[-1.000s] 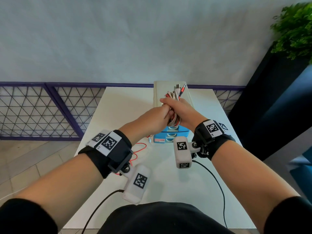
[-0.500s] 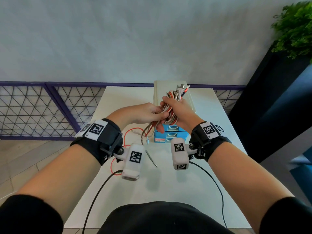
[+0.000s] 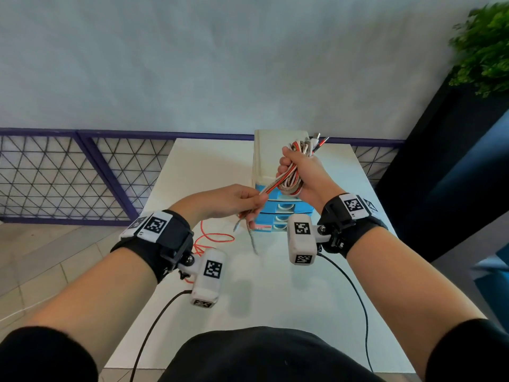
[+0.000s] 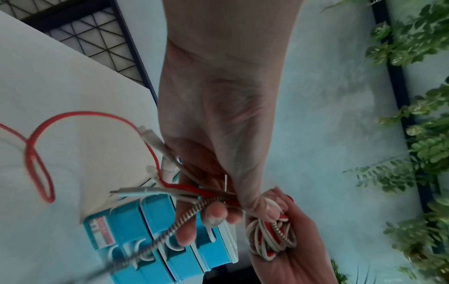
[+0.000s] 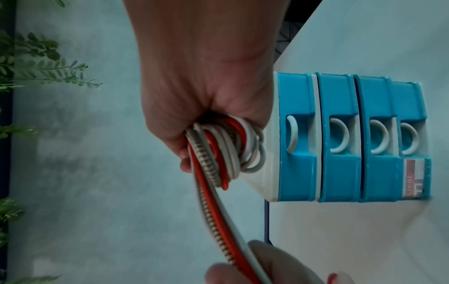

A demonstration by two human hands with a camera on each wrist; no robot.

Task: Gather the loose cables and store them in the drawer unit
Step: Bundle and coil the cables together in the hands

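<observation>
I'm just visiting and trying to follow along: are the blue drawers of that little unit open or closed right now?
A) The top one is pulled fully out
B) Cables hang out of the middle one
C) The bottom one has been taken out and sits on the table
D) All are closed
D: in the right wrist view every blue front of the drawer unit sits flush, while the cable bundle is gripped in the right hand.

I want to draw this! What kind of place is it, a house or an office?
Hard to say; perhaps an office or café corner. A plain white table stands by a purple lattice railing, beside a tall dark planter of greenery.
</observation>
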